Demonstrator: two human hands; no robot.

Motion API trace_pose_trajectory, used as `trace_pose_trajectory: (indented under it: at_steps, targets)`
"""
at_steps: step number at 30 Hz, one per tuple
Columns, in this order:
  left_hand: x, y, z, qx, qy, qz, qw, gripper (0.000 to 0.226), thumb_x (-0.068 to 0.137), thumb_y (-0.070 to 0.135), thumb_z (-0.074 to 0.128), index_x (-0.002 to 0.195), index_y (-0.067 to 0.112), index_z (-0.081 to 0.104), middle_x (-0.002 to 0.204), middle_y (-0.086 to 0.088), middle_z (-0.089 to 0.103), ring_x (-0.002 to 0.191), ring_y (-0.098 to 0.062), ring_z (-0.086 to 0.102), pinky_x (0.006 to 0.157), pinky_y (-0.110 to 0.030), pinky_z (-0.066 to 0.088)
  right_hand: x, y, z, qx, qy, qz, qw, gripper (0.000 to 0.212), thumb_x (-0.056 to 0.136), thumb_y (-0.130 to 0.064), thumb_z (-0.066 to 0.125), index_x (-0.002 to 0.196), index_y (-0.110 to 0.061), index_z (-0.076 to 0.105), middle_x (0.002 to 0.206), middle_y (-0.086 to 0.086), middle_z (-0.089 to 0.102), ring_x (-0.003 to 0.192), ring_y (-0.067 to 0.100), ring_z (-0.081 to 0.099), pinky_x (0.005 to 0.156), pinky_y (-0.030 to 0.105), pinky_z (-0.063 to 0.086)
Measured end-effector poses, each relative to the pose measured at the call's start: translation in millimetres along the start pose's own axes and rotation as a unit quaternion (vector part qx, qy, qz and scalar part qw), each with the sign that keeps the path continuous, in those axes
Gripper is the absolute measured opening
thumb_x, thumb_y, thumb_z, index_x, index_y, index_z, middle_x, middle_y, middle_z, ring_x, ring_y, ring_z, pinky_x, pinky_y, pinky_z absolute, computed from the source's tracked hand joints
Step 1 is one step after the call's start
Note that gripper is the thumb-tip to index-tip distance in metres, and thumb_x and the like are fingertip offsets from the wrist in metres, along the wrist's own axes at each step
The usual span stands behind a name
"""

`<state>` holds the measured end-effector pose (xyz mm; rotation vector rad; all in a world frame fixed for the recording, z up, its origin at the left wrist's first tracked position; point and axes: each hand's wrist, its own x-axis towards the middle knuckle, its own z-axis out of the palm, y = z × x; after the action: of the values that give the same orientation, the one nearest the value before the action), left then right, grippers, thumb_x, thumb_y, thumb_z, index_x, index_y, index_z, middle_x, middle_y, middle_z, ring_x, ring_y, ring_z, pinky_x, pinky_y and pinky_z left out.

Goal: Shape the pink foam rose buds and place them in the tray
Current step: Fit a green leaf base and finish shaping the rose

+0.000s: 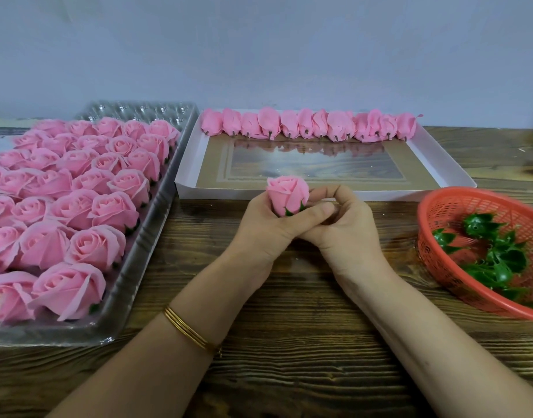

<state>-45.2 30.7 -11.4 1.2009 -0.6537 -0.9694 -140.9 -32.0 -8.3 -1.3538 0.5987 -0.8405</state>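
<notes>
Bud stands upright over the table's middle. The left hand grips its green base, and the right hand pinches its side with curled fingers. It looks light, and the soft foam likely creases, so hold it by the base. Tray at the left edge, basket at the right, box at the far edge.

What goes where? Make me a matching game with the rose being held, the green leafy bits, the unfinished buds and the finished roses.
1. held rose bud
2. green leaf bits
3. unfinished buds
4. finished roses

A. red basket
B. clear tray, left
C. between left hand and right hand
D. white box, far edge

Pairs: 1-C, 2-A, 3-D, 4-B.
</notes>
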Motion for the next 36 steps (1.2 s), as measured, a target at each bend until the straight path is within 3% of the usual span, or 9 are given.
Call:
trace_pose_trajectory:
  at_steps: [6, 9, 13, 20, 24, 28, 30, 34, 36]
  targets:
    - [1.5, 0.3, -2.6, 0.005, -0.025, 0.009, 1.000, 0.033, 0.079, 0.004, 0.075, 0.112, 0.004, 0.070, 0.107, -0.019, 0.072, 0.104, -0.027, 0.069, 0.095, -0.037, 0.053, 0.5, 1.2, -0.7, -0.017, -0.002, 0.015, 1.000, 0.065, 0.058, 0.017, 0.082, 0.106, -0.009, 0.046, 0.092, 0.012, 0.074, 0.080, 0.019, 0.073, 0.065, 0.023, 0.055]
    - [2.7, 0.2, -4.9, 0.011, -0.004, 0.006, 1.000, 0.025, 0.076, 0.006, 0.078, 0.099, 0.003, 0.071, 0.100, -0.018, 0.073, 0.093, -0.023, 0.070, 0.085, -0.033, 0.056, 1.6, 2.2, -1.5, -0.022, -0.016, 0.029, 0.999, 0.068, 0.060, 0.017, 0.081, 0.105, -0.019, 0.043, 0.100, 0.013, 0.073, 0.087, 0.020, 0.072, 0.072, 0.027, 0.056]
    - [3.2, -1.3, -4.8, 0.009, -0.012, 0.014, 1.000, 0.021, 0.079, 0.002, 0.074, 0.095, -0.010, 0.068, 0.092, -0.014, 0.072, 0.086, -0.020, 0.069, 0.076, -0.029, 0.055, 2.8, 1.7, -4.0, -0.020, -0.051, 0.039, 0.998, 0.071, 0.064, 0.020, 0.076, 0.111, -0.022, 0.042, 0.096, 0.009, 0.075, 0.088, 0.019, 0.072, 0.075, 0.029, 0.056]
    - [-0.1, 3.6, -4.5, 0.014, -0.033, 0.019, 0.999, 0.036, 0.075, 0.013, 0.073, 0.098, -0.014, 0.064, 0.092, -0.015, 0.068, 0.087, -0.021, 0.065, 0.081, -0.033, 0.053, 1.9, -2.7, -6.0, 0.010, -0.097, 0.067, 0.993, 0.075, 0.069, 0.021, 0.071, 0.128, -0.014, 0.042, 0.096, 0.007, 0.074, 0.084, 0.013, 0.072, 0.069, 0.020, 0.054]
    - [-1.9, 5.0, -2.8, 0.024, -0.019, 0.018, 0.999, 0.022, 0.083, 0.006, 0.069, 0.096, -0.011, 0.065, 0.092, -0.020, 0.066, 0.089, -0.025, 0.063, 0.088, -0.041, 0.052, 3.1, -1.0, -7.6, 0.000, -0.103, 0.069, 0.992, 0.073, 0.070, 0.022, 0.070, 0.128, -0.012, 0.044, 0.081, -0.001, 0.074, 0.076, 0.010, 0.071, 0.068, 0.020, 0.054]
    - [-2.9, 4.2, -2.4, 0.066, 0.008, 0.058, 0.996, 0.007, 0.086, 0.001, 0.067, 0.087, -0.006, 0.066, 0.088, -0.024, 0.068, 0.084, -0.026, 0.063, 0.084, -0.042, 0.054, 5.0, 2.1, -9.0, 0.001, -0.094, 0.072, 0.993, 0.069, 0.066, 0.025, 0.067, 0.123, -0.011, 0.052, 0.087, 0.001, 0.072, 0.082, 0.017, 0.067, 0.079, 0.030, 0.056]
    - [-3.3, 4.1, -3.2, 0.087, 0.020, 0.083, 0.993, 0.008, 0.086, 0.001, 0.068, 0.086, -0.006, 0.068, 0.088, -0.026, 0.068, 0.082, -0.026, 0.063, 0.083, -0.044, 0.054, 6.4, 1.0, -9.8, 0.025, -0.077, 0.080, 0.994, 0.061, 0.060, 0.013, 0.062, 0.117, -0.010, 0.056, 0.085, 0.007, 0.068, 0.084, 0.023, 0.062, 0.085, 0.036, 0.052]
    - [-5.0, 7.0, -2.8, 0.115, 0.024, 0.129, 0.985, 0.006, 0.084, 0.003, 0.070, 0.080, -0.001, 0.070, 0.080, -0.023, 0.068, 0.075, -0.018, 0.062, 0.071, -0.028, 0.053, 8.2, -1.7, -10.2, 0.044, -0.035, 0.072, 0.996, 0.046, 0.058, -0.006, 0.059, 0.104, -0.009, 0.065, 0.087, 0.009, 0.060, 0.083, 0.020, 0.058, 0.081, 0.032, 0.049]
    - [-4.2, 5.5, -2.5, 0.134, 0.014, 0.141, 0.981, 0.014, 0.083, 0.006, 0.072, 0.070, 0.008, 0.068, 0.064, -0.009, 0.066, 0.065, -0.009, 0.058, 0.064, -0.020, 0.049, 8.1, -3.5, -10.1, 0.058, -0.032, 0.061, 0.996, 0.036, 0.067, -0.008, 0.063, 0.103, -0.007, 0.067, 0.092, 0.010, 0.059, 0.081, 0.016, 0.060, 0.073, 0.025, 0.050]
